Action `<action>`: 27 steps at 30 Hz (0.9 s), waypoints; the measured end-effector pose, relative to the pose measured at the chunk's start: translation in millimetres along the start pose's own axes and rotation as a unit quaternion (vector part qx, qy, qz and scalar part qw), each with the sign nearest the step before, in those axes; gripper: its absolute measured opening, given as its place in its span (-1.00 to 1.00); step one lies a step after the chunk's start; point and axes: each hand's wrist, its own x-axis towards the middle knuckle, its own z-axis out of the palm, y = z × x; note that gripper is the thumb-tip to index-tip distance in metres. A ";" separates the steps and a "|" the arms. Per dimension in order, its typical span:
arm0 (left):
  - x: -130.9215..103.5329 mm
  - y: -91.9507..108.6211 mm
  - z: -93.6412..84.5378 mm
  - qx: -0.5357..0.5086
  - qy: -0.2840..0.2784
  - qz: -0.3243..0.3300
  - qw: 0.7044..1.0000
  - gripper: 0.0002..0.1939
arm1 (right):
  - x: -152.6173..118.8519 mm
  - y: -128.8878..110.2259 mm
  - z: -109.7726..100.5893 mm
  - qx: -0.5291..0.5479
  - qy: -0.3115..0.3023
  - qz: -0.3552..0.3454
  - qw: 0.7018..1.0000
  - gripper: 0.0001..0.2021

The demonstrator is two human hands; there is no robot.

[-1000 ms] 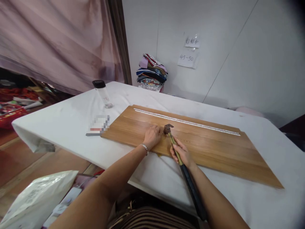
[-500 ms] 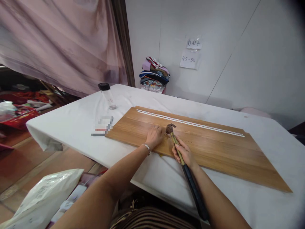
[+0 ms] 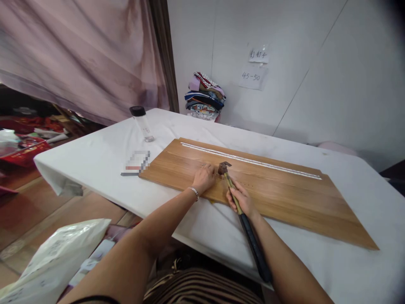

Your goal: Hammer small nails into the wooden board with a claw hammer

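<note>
My right hand (image 3: 239, 198) grips a claw hammer (image 3: 248, 231) partway up its yellow and black handle. Its rusty brown head sits low over a wooden board (image 3: 294, 202), right beside the fingertips of my left hand (image 3: 204, 177). That left hand rests on the board, closed with the fingers pinched together; whatever is between them is too small to make out. A row of small dark dots (image 3: 246, 184), nails or holes, runs across the board to the right of the hammer head.
Two white strips (image 3: 253, 161) lie along the board's far side. A clear bottle with a black lid (image 3: 144, 124) and a blurred-out flat item (image 3: 137, 161) stand left of the board on the white-covered table (image 3: 91, 145). Folded clothes (image 3: 205, 97) are piled by the wall.
The hammer head has come slightly down and left, closer to my left fingertips. My left hand keeps its place on the board. The whole view has shifted a little.
</note>
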 end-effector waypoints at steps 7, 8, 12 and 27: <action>0.7 0.0 0.3 0.002 0.001 0.002 1.000 -0.78 | 1.3 2.9 -2.3 0.008 0.001 -0.001 1.000 -0.27; 0.7 0.2 -0.1 0.002 -0.001 0.002 1.000 -0.78 | 1.4 3.1 -2.6 0.008 -0.001 -0.003 1.000 -0.28; 0.9 0.4 -0.4 -0.002 -0.010 0.002 1.000 -0.79 | 1.7 3.5 -3.2 0.005 -0.004 0.000 1.000 -0.29; 2.2 0.4 1.0 -0.009 -0.012 0.001 1.000 -0.77 | 1.6 2.2 -3.2 0.010 -0.013 -0.002 1.000 -0.31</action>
